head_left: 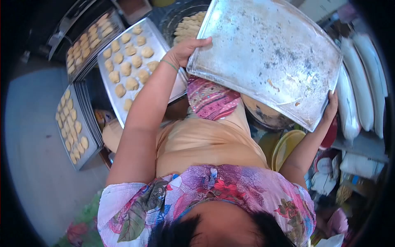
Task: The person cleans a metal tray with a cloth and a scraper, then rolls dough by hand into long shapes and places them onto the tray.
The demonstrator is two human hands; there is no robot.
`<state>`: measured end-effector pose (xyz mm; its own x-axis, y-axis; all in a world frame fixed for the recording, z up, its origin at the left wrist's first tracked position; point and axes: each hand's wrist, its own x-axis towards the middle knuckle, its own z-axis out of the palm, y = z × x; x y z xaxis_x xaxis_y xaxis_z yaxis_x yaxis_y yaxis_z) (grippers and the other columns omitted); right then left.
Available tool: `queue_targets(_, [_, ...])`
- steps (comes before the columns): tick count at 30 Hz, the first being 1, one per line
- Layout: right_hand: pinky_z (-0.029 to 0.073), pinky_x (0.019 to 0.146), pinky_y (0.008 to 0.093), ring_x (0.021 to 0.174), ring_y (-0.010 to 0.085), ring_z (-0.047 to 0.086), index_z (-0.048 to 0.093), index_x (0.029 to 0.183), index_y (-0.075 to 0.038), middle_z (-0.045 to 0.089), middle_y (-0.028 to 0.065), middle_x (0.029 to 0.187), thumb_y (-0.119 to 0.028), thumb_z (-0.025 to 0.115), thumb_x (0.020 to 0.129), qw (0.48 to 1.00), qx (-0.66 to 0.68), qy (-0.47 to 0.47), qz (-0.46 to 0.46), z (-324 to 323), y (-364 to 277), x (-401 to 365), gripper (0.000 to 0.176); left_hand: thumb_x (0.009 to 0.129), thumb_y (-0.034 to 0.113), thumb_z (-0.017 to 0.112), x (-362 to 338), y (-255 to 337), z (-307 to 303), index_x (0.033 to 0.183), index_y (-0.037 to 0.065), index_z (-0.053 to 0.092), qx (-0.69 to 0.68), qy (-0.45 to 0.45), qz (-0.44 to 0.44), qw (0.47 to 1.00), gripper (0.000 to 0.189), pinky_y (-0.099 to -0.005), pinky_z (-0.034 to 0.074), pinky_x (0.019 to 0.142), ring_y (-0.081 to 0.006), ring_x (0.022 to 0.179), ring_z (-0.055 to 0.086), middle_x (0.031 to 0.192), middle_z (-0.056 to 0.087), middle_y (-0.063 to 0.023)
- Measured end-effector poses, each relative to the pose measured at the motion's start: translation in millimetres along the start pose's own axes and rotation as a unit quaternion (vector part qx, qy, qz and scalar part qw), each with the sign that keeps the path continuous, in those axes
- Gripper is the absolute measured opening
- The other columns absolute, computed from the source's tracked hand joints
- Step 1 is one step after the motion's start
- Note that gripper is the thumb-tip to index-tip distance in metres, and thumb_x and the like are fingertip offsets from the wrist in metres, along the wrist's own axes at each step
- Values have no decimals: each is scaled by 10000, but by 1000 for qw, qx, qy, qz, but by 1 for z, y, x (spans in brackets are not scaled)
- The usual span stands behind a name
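Between my two hands I hold a worn metal baking tray (267, 57), its scuffed, dark-spotted face turned up and tilted. My left hand (187, 52) grips its left edge, thumb on top and the other fingers hidden beneath. At the lower right corner my right hand (330, 108) clasps the rim. Left of my left forearm, a second baking tray (101, 68) bears rows of dough pieces (131, 84). Behind the held tray, partly covered by it, a dark round basin (168, 29) contains more shaped dough pieces (189, 26).
At the left, a stack of trays (91, 111) has dough pieces on top. Another loaded tray (84, 66) lies at upper left. A patterned cloth (212, 99) rests near my lap. Yellow round lids (290, 146) are below the held tray. Long white plastic-wrapped packs (357, 82) line the right.
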<state>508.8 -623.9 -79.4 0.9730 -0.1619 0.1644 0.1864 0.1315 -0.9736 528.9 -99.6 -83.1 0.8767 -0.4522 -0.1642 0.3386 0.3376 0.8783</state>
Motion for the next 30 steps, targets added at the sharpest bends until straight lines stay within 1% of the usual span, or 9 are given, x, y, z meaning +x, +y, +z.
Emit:
queue_targets(4, [374, 948, 292, 1078, 184, 520, 437, 1296, 31, 540, 122, 1217, -127, 478, 921, 990, -124, 15, 62, 23, 43, 10, 409, 850, 286, 633, -46, -21, -8, 1203, -20, 493, -43, 38, 1, 998, 487, -337, 528, 808, -190, 905, 644, 1067, 620, -129])
queue_targets(9, [397, 876, 275, 1008, 179, 536, 505, 1227, 50, 589, 101, 1120, -270, 526, 919, 961, -232, 72, 129, 1, 80, 17, 444, 861, 330, 620, -64, -19, 26, 1222, -22, 481, 6, 72, -25, 997, 523, -325, 512, 813, -179, 931, 623, 1069, 614, -120])
queue_targets(13, [423, 810, 320, 873, 200, 572, 605, 1069, 74, 641, 151, 950, -376, 531, 896, 880, -404, 228, 104, -41, 75, -35, 488, 864, 348, 615, -24, -51, 66, 1230, -35, 472, 81, -3, -47, 996, 548, -306, 480, 840, -172, 975, 590, 1093, 599, -114])
queue_targets(18, [435, 748, 365, 776, 263, 586, 651, 937, 64, 655, 212, 854, -507, 554, 823, 779, -521, 331, 114, -189, 52, -142, 591, 863, 327, 609, 28, -129, 134, 1264, -31, 446, 86, -95, -26, 991, 562, -317, 453, 864, -201, 1008, 574, 1129, 586, -131])
queue_targets(21, [447, 723, 375, 741, 288, 599, 646, 891, 75, 655, 214, 811, -538, 551, 811, 709, -584, 364, 158, -244, 57, -225, 626, 864, 356, 595, 32, -159, 169, 1232, -36, 460, -21, -218, -177, 959, 554, -318, 450, 856, -170, 1018, 550, 1152, 562, -120])
queue_targets(24, [432, 622, 375, 633, 212, 544, 658, 826, 78, 625, 143, 682, -500, 595, 806, 726, -529, 387, 206, -276, 78, -284, 581, 867, 388, 573, 35, -175, 175, 1235, -14, 452, 0, -266, -266, 926, 557, -322, 446, 839, -167, 1011, 544, 1148, 553, -114])
queue_targets(27, [414, 598, 332, 613, 166, 486, 654, 785, 69, 583, 80, 651, -496, 618, 802, 731, -495, 416, 217, -252, 80, -290, 566, 866, 420, 559, 30, -160, 181, 1232, -10, 442, 128, -200, -260, 936, 577, -313, 446, 810, -168, 976, 554, 1110, 568, -98])
queue_targets(28, [396, 584, 305, 612, 144, 467, 653, 764, 50, 568, 54, 649, -482, 631, 805, 763, -451, 413, 210, -247, 89, -284, 534, 844, 358, 624, 30, -146, 177, 1268, -38, 384, 190, -178, -267, 928, 628, -334, 427, 893, -219, 1059, 536, 1091, 565, -156])
queue_targets(30, [387, 573, 297, 606, 133, 452, 654, 768, 37, 558, 42, 656, -465, 637, 810, 783, -435, 408, 178, -232, 101, -252, 504, 840, 311, 643, 24, -144, 166, 1260, -56, 378, 138, -168, -153, 964, 618, -322, 435, 874, -208, 1029, 542, 1078, 564, -158])
